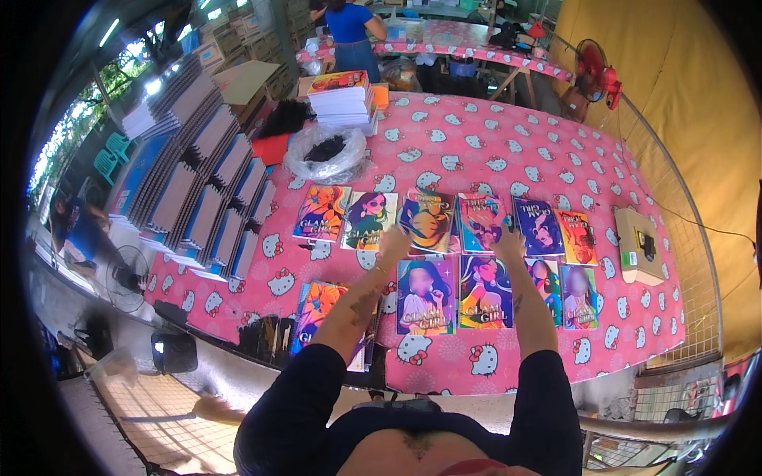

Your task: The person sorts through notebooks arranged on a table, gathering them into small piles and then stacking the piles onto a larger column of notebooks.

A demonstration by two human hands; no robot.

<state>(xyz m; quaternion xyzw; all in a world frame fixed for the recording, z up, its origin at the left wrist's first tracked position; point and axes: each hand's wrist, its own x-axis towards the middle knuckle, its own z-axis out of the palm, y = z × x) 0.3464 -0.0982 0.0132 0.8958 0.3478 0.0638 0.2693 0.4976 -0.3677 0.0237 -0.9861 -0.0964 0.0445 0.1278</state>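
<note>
Several notebooks with bright illustrated covers lie in two rows on a pink table patterned with white cartoon cats. In the far row, my left hand is closed at the near left edge of a brown-and-orange notebook. Curled fingers of my right hand are at the right edge of a pink-and-blue notebook, beside a dark blue notebook. Just below are a purple notebook and a yellow-and-purple notebook. My left forearm partly covers a stack of notebooks.
Tall stacks of spiral-bound notebooks fill the left side. Beyond them sit a plastic bag of black pieces and a pile of books. A beige box stands at right. A person in blue is at the far table.
</note>
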